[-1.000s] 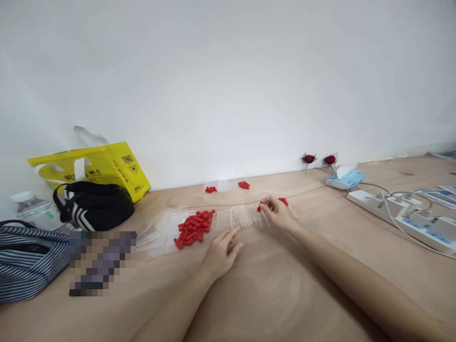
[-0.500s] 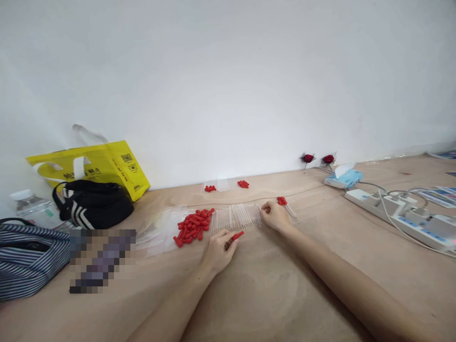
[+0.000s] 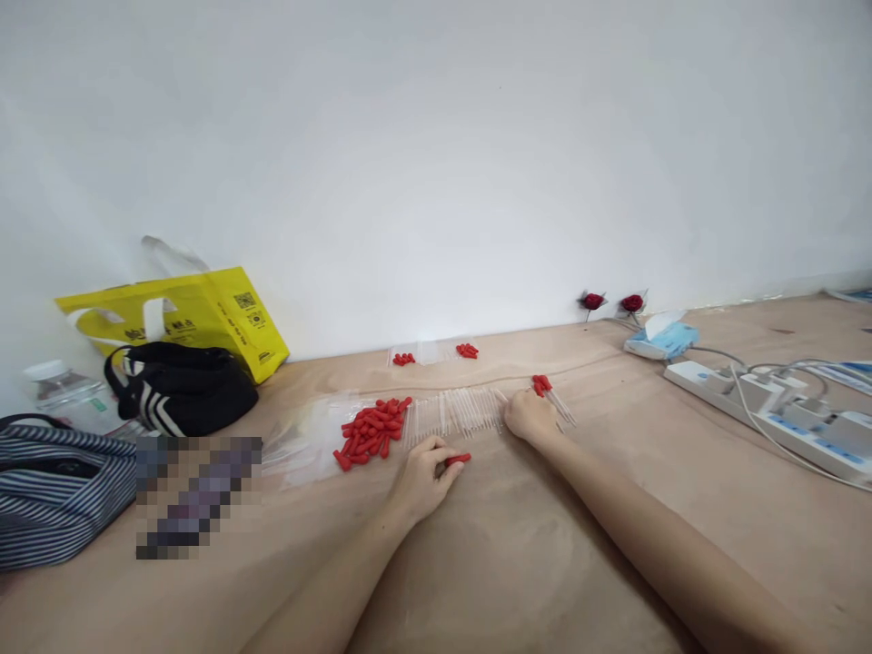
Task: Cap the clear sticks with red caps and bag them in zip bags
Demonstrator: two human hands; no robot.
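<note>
My left hand [image 3: 423,474] is closed around a red rubber bulb [image 3: 458,460], whose end sticks out past the fingertips toward the right. It rests just in front of a row of thin clear tubes [image 3: 453,413], laid side by side. At the right end of that row, my right hand [image 3: 531,415] has its fingers curled together on a tube; its fingertips are mostly hidden. Left of the row lies a pile of loose red bulbs [image 3: 371,431]. Beyond my right hand are several tubes with red bulbs on their ends [image 3: 542,385].
Small bags with red bulbs [image 3: 467,351] lie by the wall. At left stand a yellow bag [image 3: 255,313], a black pouch [image 3: 204,391], a plastic bottle [image 3: 68,395] and a striped bag [image 3: 61,495]. Rightward are a tissue pack [image 3: 660,341], a power strip [image 3: 769,418] and red flowers [image 3: 632,303].
My right hand has turned and shifted slightly right, so its fingertips show less. The bulb in my left hand has tipped from slanting upward to nearly level.
</note>
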